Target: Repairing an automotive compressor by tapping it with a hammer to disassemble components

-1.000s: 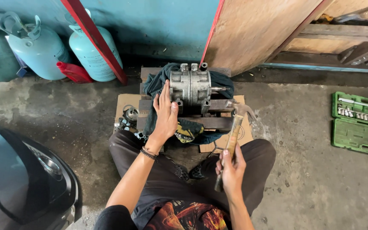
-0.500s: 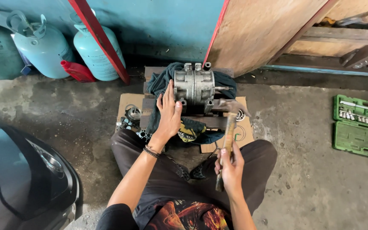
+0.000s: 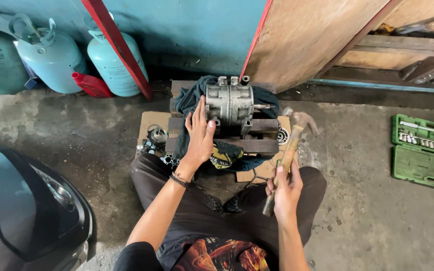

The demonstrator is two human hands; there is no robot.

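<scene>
Hammer (image 3: 291,150) now swung up and toward the compressor (image 3: 230,105), gripped tight in right hand (image 3: 286,190). Left hand (image 3: 200,134) still pressed flat, open, against the casing, steadying for a blow.

Single head-worn camera looking steeply down from above the seated person, facing forward toward the blue wall (image 3: 197,30), taking in lap, both forearms and concrete floor (image 3: 357,200) at arm's length, no second view sharing the scene

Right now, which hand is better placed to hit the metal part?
Probably the right hand: it grips the hammer, head raised beside the metal compressor. The left hand lies flat against it, steadying.
</scene>
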